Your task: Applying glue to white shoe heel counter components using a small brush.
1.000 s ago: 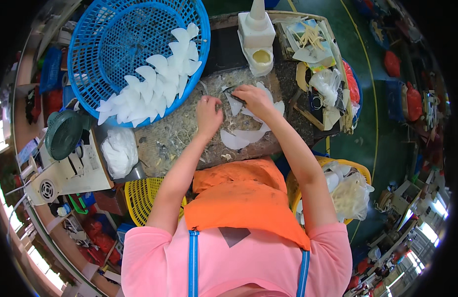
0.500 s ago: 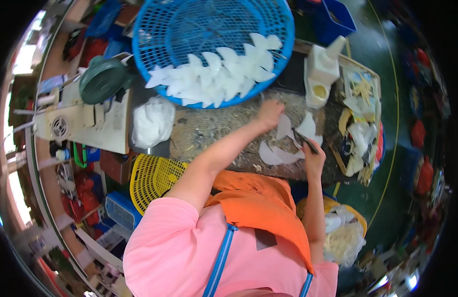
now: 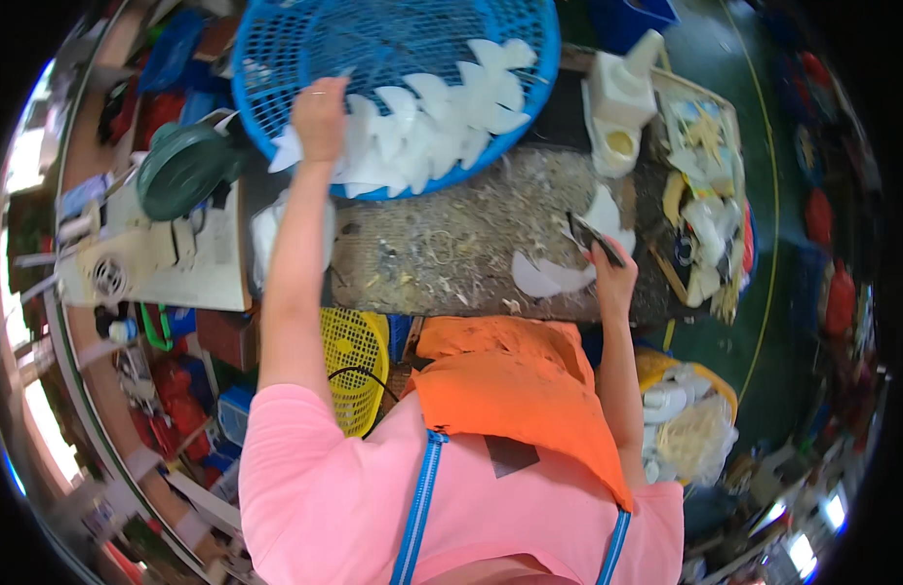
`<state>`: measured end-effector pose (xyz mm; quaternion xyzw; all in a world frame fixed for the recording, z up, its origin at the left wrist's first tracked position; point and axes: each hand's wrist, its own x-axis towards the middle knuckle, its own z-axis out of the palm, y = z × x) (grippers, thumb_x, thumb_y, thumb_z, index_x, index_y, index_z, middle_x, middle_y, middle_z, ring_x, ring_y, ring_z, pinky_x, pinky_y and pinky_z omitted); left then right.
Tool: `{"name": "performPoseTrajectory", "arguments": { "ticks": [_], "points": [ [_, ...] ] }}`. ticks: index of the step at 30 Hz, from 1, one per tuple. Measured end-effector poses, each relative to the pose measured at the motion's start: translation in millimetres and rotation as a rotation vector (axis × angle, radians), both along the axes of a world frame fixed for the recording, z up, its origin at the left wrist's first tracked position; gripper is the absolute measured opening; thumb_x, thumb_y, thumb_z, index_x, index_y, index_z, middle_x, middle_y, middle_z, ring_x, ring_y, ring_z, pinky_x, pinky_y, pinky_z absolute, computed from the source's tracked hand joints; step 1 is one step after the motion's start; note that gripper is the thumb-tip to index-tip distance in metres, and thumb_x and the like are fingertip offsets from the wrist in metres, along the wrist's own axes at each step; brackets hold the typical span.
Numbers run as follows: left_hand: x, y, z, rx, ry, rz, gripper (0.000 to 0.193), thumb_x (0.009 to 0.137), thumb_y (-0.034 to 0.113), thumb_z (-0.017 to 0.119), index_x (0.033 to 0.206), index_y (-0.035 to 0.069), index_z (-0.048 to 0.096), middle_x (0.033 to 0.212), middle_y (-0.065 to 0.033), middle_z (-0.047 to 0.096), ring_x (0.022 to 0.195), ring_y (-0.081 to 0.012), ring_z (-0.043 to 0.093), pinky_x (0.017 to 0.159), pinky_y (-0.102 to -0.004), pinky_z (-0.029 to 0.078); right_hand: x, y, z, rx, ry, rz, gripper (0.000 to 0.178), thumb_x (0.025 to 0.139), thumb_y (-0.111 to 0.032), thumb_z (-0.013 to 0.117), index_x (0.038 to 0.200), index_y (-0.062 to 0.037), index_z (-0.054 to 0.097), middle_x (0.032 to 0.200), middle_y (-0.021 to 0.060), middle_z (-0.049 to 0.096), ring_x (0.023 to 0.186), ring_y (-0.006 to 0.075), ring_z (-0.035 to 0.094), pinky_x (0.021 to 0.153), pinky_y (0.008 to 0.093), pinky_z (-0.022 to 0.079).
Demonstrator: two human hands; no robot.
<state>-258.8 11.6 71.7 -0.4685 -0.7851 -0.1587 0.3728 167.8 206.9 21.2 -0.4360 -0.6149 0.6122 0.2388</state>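
My left hand [image 3: 320,119] is over the left part of a large blue plastic basket [image 3: 252,73], its fingers closed on a curved white piece [image 3: 345,73]; only a sliver of it shows beyond the fingertips. Several similar crescent-like white pieces [image 3: 437,127] lie overlapping in a row along the basket's near side. Over the worktable, my right hand [image 3: 615,280] grips a slim black-handled tool [image 3: 602,244]; its exact kind is unclear. Its tip is by a white piece [image 3: 608,210] on the worn board [image 3: 432,244]. Another white piece [image 3: 539,280] lies left of this hand.
A white bottle-like container [image 3: 622,97] with a yellowish cup stands at the right, beside a tray of scraps [image 3: 705,234]. A sewing machine [image 3: 120,268] and a dark green round object [image 3: 183,171] are at the left. Below the table is a yellow basket [image 3: 359,390].
My left hand has moved from the worktable up and left to the basket. One white piece that lay beside it has left the table. My right hand stays near its place with the tool.
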Motion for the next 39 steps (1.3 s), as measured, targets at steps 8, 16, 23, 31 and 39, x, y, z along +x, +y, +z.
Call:
{"name": "performPoseTrajectory", "arguments": {
  "ticks": [8,16,23,31,39],
  "points": [
    [-38.1,-38.1,-74.5,-0.48,-0.553,0.231,0.019,0.077,0.024,0.066,0.081,0.005,0.064,0.092,-0.0114,0.061,0.088,-0.0298,0.056,0.076,-0.0412,0.044,36.9,5.5,-1.0,-0.001,-0.036,-0.139,0.018,0.083,-0.005,0.061,0.097,0.0054,0.061,0.08,0.0047,0.064,0.067,0.0111,0.063,0.061,0.0217,0.047],
    [222.7,54.3,-54.5,-0.393,-0.659,-0.716,0.025,0.066,0.007,0.069,0.09,0.005,0.062,0.098,-0.014,0.06,0.094,-0.03,0.055,0.082,-0.0401,0.044,57.2,6.2,-1.7,-0.07,-0.061,-0.329,0.019,0.085,-0.009,0.06,0.099,0.0036,0.061,0.077,0.005,0.063,0.061,0.0112,0.061,0.056,0.023,0.048],
    [318.7,81.7,-106.5,-0.6,-0.688,-0.647,0.023,0.07,0.007,0.061,0.091,0.004,0.055,0.097,-0.0124,0.053,0.091,-0.0289,0.051,0.076,-0.0395,0.042,59.5,10.4,11.6,-0.037,0.028,-0.335,0.02,0.084,-0.01,0.063,0.098,0.0028,0.063,0.078,0.0053,0.064,0.063,0.0122,0.061,0.059,0.0236,0.047],
    [324.8,84.7,-108.5,-0.628,-0.795,-0.464,0.011,0.076,0.006,0.053,0.086,0.005,0.054,0.092,-0.0132,0.053,0.087,-0.0299,0.054,0.073,-0.0405,0.045,63.3,12.0,-5.4,-0.101,0.022,-0.324,0.02,0.084,-0.011,0.062,0.1,0.0016,0.063,0.077,0.0044,0.063,0.063,0.0116,0.061,0.056,0.0228,0.046],
    [324.3,78.3,-106.3,-0.582,-0.78,-0.477,0.006,0.073,0.008,0.056,0.079,0.007,0.055,0.084,-0.0105,0.055,0.081,-0.0301,0.055,0.072,-0.0417,0.045,-9.8,84.2,-9.2,0.139,0.092,-0.178,0.019,0.083,-0.011,0.061,0.097,0.0016,0.063,0.076,0.0064,0.064,0.061,0.013,0.062,0.057,0.025,0.047]
  ]
}}
